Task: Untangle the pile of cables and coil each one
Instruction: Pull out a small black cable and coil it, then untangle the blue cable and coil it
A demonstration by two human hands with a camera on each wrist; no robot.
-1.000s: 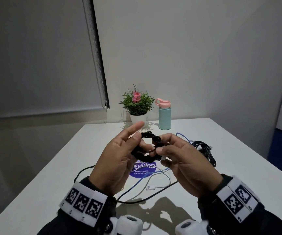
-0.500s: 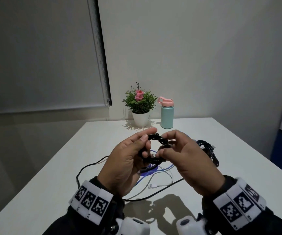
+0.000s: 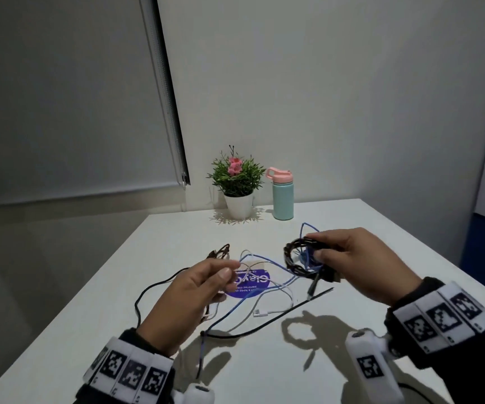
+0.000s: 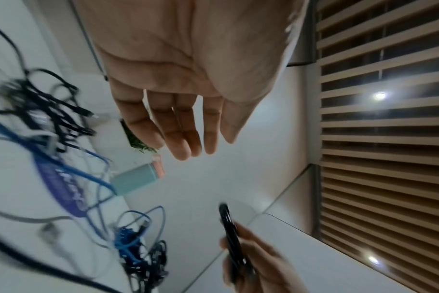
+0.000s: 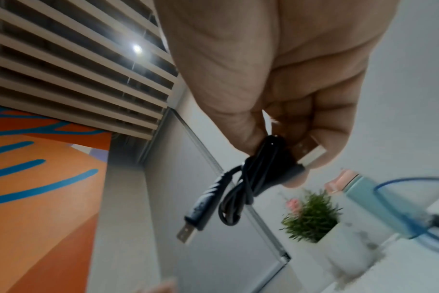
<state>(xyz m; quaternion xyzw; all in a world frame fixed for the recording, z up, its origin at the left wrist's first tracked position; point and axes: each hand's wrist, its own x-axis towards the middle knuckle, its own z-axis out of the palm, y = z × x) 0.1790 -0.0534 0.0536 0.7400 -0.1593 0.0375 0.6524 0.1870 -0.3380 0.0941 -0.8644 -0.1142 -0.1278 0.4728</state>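
My right hand (image 3: pixel 318 245) pinches a coiled black cable (image 3: pixel 292 265) between thumb and fingers, held above the right side of the white table (image 3: pixel 381 287). In the right wrist view the coiled black cable (image 5: pixel 253 178) hangs from the fingertips (image 5: pixel 321 156) with a USB plug (image 5: pixel 188 232) dangling. My left hand (image 3: pixel 226 272) hovers over the loose tangle, fingers relaxed and empty; the left wrist view shows the left hand (image 4: pixel 188 138) with straight fingers. On the table lie a blue cable (image 3: pixel 229 312), a white cable (image 3: pixel 270 312), a long black cable (image 3: pixel 264 326) and a brownish bundle (image 3: pixel 221 250).
A purple round sticker (image 3: pixel 260 282) lies under the tangle. A potted plant (image 3: pixel 237 182) and a teal bottle with pink lid (image 3: pixel 282 193) stand at the table's far edge by the wall. Blue and black bundles (image 4: pixel 143 253) lie under my right hand.
Both hands held the black coil together before. Now the left hand has let go and moved left, and the right hand has carried the coil to the right.
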